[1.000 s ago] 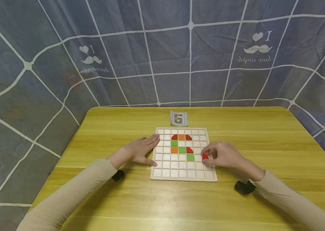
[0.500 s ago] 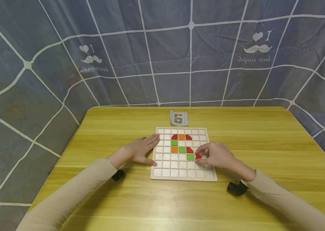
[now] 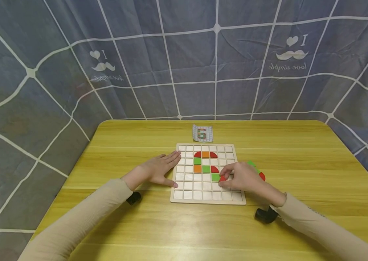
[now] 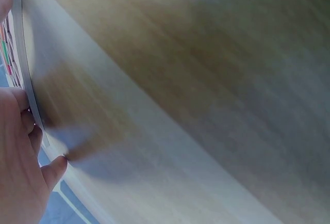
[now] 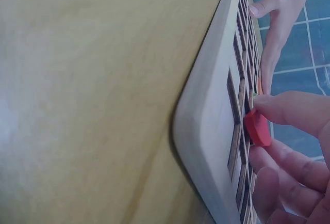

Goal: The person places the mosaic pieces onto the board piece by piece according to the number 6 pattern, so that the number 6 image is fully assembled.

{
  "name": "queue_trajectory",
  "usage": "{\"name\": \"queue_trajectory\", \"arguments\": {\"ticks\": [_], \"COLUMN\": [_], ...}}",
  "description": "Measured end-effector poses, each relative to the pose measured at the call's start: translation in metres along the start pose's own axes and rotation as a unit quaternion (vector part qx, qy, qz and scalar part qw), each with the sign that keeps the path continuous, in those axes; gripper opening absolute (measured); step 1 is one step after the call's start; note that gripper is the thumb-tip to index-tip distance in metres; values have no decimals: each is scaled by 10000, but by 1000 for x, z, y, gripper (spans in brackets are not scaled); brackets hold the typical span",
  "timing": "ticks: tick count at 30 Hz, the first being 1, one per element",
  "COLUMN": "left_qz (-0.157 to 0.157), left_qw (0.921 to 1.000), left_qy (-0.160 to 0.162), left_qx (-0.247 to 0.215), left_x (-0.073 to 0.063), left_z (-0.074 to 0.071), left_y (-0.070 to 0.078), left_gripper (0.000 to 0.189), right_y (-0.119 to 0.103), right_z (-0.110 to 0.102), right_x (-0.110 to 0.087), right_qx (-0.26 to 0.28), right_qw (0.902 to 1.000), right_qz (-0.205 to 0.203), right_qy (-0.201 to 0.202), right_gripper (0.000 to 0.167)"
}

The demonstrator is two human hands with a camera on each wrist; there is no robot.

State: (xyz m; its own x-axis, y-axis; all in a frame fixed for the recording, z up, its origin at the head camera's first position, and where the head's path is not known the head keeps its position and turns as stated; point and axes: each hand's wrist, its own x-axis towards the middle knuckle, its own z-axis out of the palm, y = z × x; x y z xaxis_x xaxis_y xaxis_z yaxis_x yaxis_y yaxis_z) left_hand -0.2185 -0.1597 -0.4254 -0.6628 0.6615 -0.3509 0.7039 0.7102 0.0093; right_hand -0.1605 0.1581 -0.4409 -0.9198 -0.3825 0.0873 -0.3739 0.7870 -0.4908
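A wooden grid board (image 3: 197, 195) lies on the table, with red quarter-round tiles, orange squares and green squares set in some cells. My right hand (image 3: 244, 177) pinches a red tile (image 5: 259, 128) between thumb and fingers, low over the board's right half. In the head view that tile touches or overlaps the right side of a green square tile (image 3: 215, 177); whether it sits inside a cell I cannot tell. Fingers spread, my left hand (image 3: 158, 170) rests against the board's left edge. The left wrist view catches the left hand (image 4: 20, 157) at that rim.
Beyond the board lies a small printed card (image 3: 203, 133) with a coloured grid pattern. Loose green tiles (image 3: 252, 164) and a red tile (image 3: 262, 176) lie right of the board, partly behind the right hand. A grey curtain (image 3: 190, 65) hangs behind the wooden table (image 3: 131, 232).
My right hand has moved left across the board with the red tile, up to the green square. Loose tiles beyond that hand have come into sight. The left hand has stayed put.
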Motion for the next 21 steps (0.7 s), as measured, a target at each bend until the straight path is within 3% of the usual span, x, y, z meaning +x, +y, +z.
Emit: {"name": "queue_trajectory", "arguments": {"ticks": [9, 15, 21], "left_qz": [4, 6, 1], "left_qw": [10000, 10000, 10000], "left_qy": [17, 14, 2], "left_qx": [22, 32, 70], "left_x": [0, 0, 0], "left_z": [1, 1, 1], "left_y": [-1, -1, 0], "left_gripper": [105, 105, 105], "right_y": [-1, 4, 11], "right_z": [-1, -3, -7], "right_x": [-1, 0, 0], "right_qx": [391, 779, 1195], "right_qw": [9991, 9960, 9904], "right_qz": [-92, -166, -71], "right_qy": [-150, -414, -685], "right_gripper": [22, 10, 10]}}
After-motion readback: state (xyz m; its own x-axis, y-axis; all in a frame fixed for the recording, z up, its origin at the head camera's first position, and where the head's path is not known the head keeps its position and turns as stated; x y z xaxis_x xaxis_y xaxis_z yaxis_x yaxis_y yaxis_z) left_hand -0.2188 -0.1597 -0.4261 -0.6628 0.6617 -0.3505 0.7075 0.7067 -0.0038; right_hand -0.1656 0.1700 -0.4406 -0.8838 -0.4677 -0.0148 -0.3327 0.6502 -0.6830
